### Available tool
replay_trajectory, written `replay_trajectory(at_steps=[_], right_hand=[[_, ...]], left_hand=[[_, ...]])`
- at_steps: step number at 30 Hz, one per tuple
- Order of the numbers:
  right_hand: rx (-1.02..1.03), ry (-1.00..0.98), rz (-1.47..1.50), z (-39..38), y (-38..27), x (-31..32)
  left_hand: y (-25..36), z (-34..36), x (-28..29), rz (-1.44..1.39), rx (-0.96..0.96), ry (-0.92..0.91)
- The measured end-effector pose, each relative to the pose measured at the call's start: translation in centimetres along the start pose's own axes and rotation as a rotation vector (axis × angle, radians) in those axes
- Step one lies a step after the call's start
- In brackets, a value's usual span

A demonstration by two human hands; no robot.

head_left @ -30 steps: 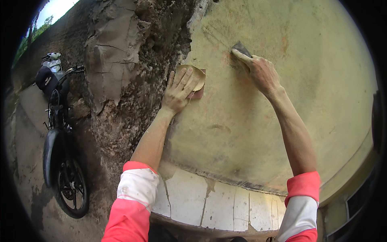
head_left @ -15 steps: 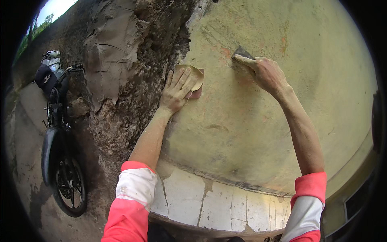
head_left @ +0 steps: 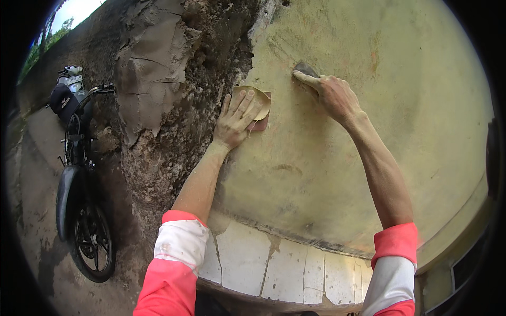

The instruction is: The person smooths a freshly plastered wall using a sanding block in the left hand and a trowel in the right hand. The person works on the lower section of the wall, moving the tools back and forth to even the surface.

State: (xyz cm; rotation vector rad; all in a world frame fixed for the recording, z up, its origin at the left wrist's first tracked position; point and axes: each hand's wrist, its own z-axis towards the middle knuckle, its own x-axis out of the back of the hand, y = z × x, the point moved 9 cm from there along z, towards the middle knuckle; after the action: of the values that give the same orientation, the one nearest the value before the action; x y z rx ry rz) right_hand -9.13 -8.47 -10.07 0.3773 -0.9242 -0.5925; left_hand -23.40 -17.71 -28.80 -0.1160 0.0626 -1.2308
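Yellowish wall (head_left: 337, 181) meets rough masonry (head_left: 158, 168) beside the tan sheet (head_left: 261, 105) (motorcycle (head_left: 74, 176) farther left)

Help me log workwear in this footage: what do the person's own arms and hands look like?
The left sleeve and right sleeve are coral red, each with a broad white band next to the cuff; the left band has faint brownish spots. Both forearms are bare below the cuffs. The left hand and right hand wear no gloves, and no watch or rings show.

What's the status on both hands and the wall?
Left hand flat on tan sheet. Right hand holding dark flat piece against yellowish wall. Motorcycle off left, blocking neither hand.
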Motion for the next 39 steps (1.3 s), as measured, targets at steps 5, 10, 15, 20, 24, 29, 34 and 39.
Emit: replay_trajectory(at_steps=[5, 10, 15, 20, 24, 29, 34, 39], right_hand=[[-0.022, -0.043, 0.000, -0.3, -0.4, 0.1], [0.017, -0.053, -0.001, -1.6, -0.8, -1.3], [0.148, 0.038, -0.074, 3.6, -5.2, -0.5], [0.140, -0.024, -0.012, -0.8, -3.4, -1.6], [0.230, 0.027, -0.152, 2.9, -5.6, -2.9], [0.182, -0.042, -0.057, 0.9, -5.6, -2.3], [0.137, -0.039, -0.085, 1.3, -6.1, -2.5], [0.184, -0.034, -0.105, -0.1, -6.7, -3.0]], left_hand=[[-0.8, -0.4, 0.2, 0.009, 0.008, -0.036], [-1.2, -0.6, 0.7, 0.017, 0.003, -0.012], [-0.1, 0.0, -0.1, -0.022, -0.005, 0.010], [-1.2, -1.0, 1.1, -0.003, -0.013, 0.014], [0.0, 0.0, 0.0, -0.050, -0.010, 0.032], [-0.9, -1.0, 0.5, -0.019, 0.002, 0.017], [0.0, -0.1, 0.2, -0.049, 0.000, 0.033], [-1.0, -0.6, 0.4, -0.013, 0.008, -0.001]])
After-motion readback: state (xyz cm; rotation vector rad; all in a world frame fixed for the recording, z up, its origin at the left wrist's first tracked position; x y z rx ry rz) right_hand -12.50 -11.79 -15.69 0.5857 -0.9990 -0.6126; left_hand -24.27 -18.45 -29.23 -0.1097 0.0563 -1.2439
